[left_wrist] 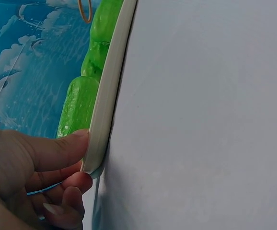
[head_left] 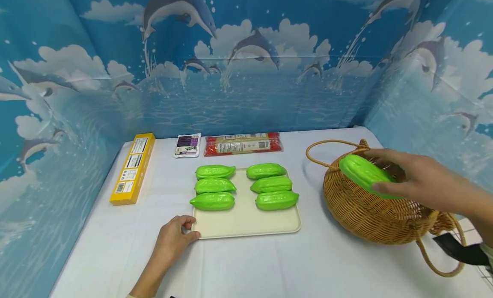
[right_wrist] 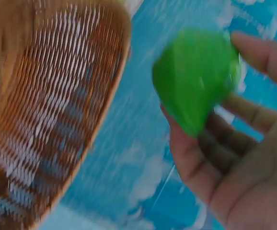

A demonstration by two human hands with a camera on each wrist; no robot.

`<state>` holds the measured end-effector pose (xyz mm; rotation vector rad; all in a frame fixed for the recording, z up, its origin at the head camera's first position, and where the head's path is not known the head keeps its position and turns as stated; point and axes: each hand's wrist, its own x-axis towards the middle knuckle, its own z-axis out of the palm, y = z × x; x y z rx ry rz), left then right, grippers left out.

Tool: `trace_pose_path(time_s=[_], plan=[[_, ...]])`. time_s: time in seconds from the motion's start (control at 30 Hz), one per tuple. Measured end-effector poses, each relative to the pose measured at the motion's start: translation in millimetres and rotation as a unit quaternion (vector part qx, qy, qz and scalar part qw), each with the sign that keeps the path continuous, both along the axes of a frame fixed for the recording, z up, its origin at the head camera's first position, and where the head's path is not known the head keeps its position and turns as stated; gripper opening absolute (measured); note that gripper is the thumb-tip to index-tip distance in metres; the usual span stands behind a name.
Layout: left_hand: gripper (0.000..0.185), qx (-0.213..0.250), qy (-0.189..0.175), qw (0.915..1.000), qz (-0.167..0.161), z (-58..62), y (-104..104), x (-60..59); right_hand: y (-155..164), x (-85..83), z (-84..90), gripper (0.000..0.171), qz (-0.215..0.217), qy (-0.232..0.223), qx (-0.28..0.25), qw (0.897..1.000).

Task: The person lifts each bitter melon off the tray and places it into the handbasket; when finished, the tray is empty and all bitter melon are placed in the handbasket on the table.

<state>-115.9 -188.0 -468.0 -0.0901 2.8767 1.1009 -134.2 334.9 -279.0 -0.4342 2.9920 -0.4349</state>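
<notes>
My right hand (head_left: 420,182) holds a bright green bitter melon (head_left: 363,174) between thumb and fingers, above the mouth of a woven wicker basket (head_left: 362,212). In the right wrist view, the melon (right_wrist: 196,72) is blurred, beside the basket's rim. My left hand (head_left: 173,238) pinches the near left corner of a cream tray (head_left: 246,225). The left wrist view has the thumb on the tray's rim (left_wrist: 105,110) and fingers under it. On the tray, several more bitter melons lie in two columns, a left one (head_left: 212,201) and a right one (head_left: 276,200).
A yellow box (head_left: 132,169) lies at the table's left. Along the back are a small purple-and-white packet (head_left: 187,145) and a red-and-clear package (head_left: 243,144). One basket handle (head_left: 327,153) sticks out toward the tray, another (head_left: 443,270) toward the front. Dolphin-print curtains (head_left: 246,96) surround the table.
</notes>
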Motion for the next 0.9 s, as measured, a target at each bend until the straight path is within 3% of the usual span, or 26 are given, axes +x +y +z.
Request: trace_pose_path(time_s=[0.2,0.37,0.57,0.77,0.9], plan=[[0.036,-0.003,-0.001,1.0,0.001,1.1,-0.4,0.2,27.4,-31.2,5.1,0.087,0.026,-0.099,0.001,0.995],[0.035,0.003,-0.002,1.0,0.007,0.5,1.0,0.4,38.6,-50.6,-2.2,0.084,0.052,-0.168,-0.037,0.984],[0.034,0.004,-0.004,1.0,0.007,0.1,1.8,-0.1,51.1,-73.9,-13.0,0.082,0.063,-0.286,-0.096,0.951],[0.035,-0.002,-0.006,1.0,0.003,0.9,0.6,-0.7,48.1,-94.8,-31.0,0.088,0.052,-0.381,-0.092,0.919],[0.034,-0.001,-0.008,1.0,0.003,1.6,-0.1,0.3,39.7,-106.2,-42.9,0.091,0.021,-0.432,-0.086,0.898]])
